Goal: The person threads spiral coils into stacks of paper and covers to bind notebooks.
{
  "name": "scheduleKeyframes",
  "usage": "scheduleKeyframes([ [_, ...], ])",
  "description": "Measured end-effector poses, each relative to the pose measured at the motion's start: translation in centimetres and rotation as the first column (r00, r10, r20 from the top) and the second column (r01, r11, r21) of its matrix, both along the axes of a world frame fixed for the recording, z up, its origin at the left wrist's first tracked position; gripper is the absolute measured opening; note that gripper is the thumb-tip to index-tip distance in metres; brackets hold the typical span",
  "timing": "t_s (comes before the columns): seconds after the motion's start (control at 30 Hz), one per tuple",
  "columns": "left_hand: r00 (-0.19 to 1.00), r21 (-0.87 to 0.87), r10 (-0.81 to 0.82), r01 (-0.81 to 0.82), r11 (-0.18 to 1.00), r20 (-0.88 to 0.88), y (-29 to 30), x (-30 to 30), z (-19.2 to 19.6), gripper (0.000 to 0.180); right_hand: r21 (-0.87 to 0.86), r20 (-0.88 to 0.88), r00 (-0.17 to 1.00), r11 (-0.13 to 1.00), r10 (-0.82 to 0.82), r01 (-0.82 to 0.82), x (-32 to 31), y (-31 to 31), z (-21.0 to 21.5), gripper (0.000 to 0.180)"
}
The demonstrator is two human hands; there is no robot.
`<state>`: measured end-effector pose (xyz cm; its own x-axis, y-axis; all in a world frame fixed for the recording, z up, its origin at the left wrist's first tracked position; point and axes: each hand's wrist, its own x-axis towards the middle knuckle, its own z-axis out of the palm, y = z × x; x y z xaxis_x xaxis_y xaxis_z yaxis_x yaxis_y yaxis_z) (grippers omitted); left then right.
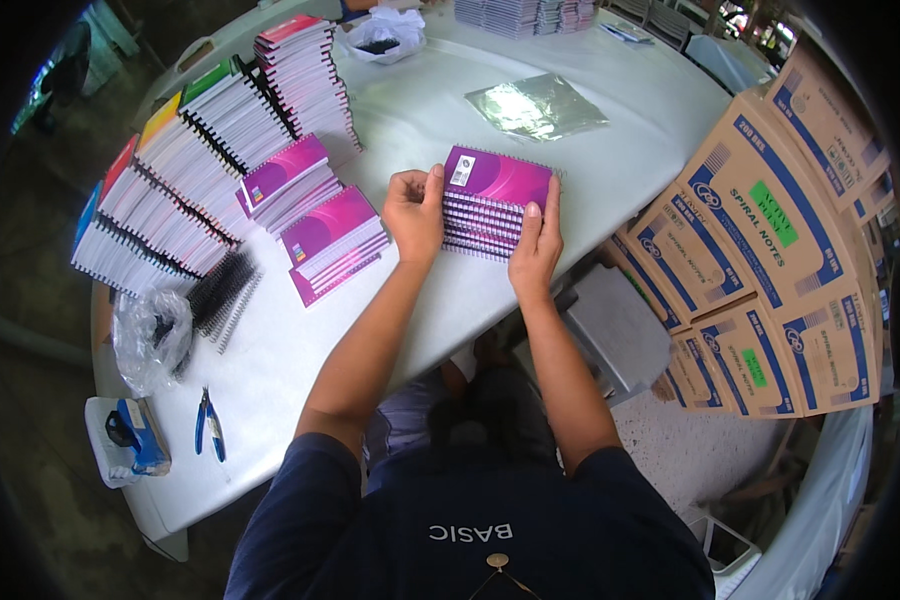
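Note:
A stack of purple spiral notebooks (500, 175) stands on the white table in front of me, squared between my two hands. My left hand (415, 215) presses its left side, with the fingers curled and the thumb up along the edge. Against the right side rests my right hand (538, 245), its index finger stretched along the edge and its thumb near the front. To the left lie two piles of purple-covered pads, the front pile (335, 235) close to my left wrist and the other pile (288, 175) just behind it. Beyond the stack lies a clear plastic bag (538, 106).
Tall rows of notebooks (190, 165) line the table's left side. Near them are black spiral coils (225, 295), a plastic bag (152, 340), blue-handled pliers (209, 425) and a blue box (142, 437). Cardboard cartons (760, 220) and a grey stool (615, 330) stand right.

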<state>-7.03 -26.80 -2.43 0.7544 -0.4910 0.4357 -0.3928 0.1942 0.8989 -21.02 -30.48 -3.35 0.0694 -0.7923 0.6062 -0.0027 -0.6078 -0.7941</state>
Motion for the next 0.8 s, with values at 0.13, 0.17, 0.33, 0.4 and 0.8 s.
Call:
scheduleKeyframes([
  [0.13,0.996,-0.151,0.001,-0.015,0.988,-0.093,0.4,1.0,0.0,0.026,0.152,0.045,0.997,0.986,0.067,-0.073,0.4,1.5,1.2,0.051],
  [0.17,0.995,-0.105,0.063,-0.055,0.993,0.076,1.1,1.1,0.8,0.026,0.156,0.04,0.997,0.985,0.068,-0.073,0.0,1.6,1.2,0.051],
  [0.33,0.499,0.24,0.035,-0.475,0.847,0.866,9.6,4.8,3.6,0.038,-0.24,0.15,0.98,0.957,-0.13,0.163,-2.9,2.4,0.6,0.044],
  [0.4,0.413,0.263,-0.023,-0.534,0.803,0.91,13.6,7.0,1.8,0.037,-0.214,0.167,0.986,0.977,0.015,0.021,-1.9,5.0,0.4,0.042],
  [0.8,0.713,0.406,-0.176,-0.166,0.899,0.679,23.1,1.2,4.0,0.041,0.474,0.463,0.429,0.193,0.776,-0.859,2.4,10.3,2.3,0.028],
])
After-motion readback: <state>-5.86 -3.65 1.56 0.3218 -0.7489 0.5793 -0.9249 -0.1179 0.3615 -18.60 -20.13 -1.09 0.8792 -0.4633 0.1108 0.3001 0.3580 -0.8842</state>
